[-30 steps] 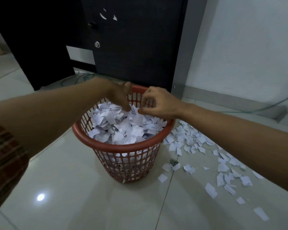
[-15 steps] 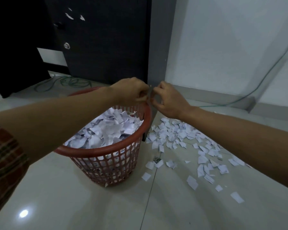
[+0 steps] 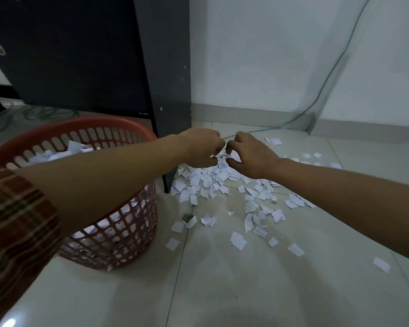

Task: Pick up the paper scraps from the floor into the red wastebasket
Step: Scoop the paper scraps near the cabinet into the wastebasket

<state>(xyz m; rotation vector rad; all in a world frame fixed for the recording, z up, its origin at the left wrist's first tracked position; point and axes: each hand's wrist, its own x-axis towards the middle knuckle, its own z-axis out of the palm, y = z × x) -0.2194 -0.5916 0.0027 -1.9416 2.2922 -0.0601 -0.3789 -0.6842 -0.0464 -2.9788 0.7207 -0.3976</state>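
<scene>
**Red wastebasket and scattered paper scraps: current state**

Red plastic lattice forms the wall of the wastebasket [image 3: 118, 234], a round container with a solid rim and slotted upper band. It stands upright on the floor [image 3: 222, 291], mouth facing up, and white paper shows above the rim and through the lattice. All positions below are given relative to this wastebasket.

Left of and in front of the wastebasket, a plaid sleeve [image 3: 14, 232] covers the upper part of the left arm. That forearm crosses above the wastebasket's opening and hides part of its near rim. Behind the wastebasket stands a dark cabinet [image 3: 80, 55]; its end panel reaches the floor just beyond the wastebasket's right side.

Right of the wastebasket, the left hand [image 3: 202, 147] is held above the floor with fingers curled; whether it grips anything cannot be determined. Just beside it, the right hand [image 3: 250, 156] also has curled fingers, and its contents cannot be determined either. The two hands nearly touch.

Below and to the right of the hands, the paper scraps [image 3: 210, 185] lie flat on the floor. They are small, white and irregular, densest near the cabinet panel and thinning away from the wastebasket. The scraps point in mixed directions, with no common long axis. A green cable [image 3: 326, 86] runs along the white wall [image 3: 269, 55] further right.
</scene>
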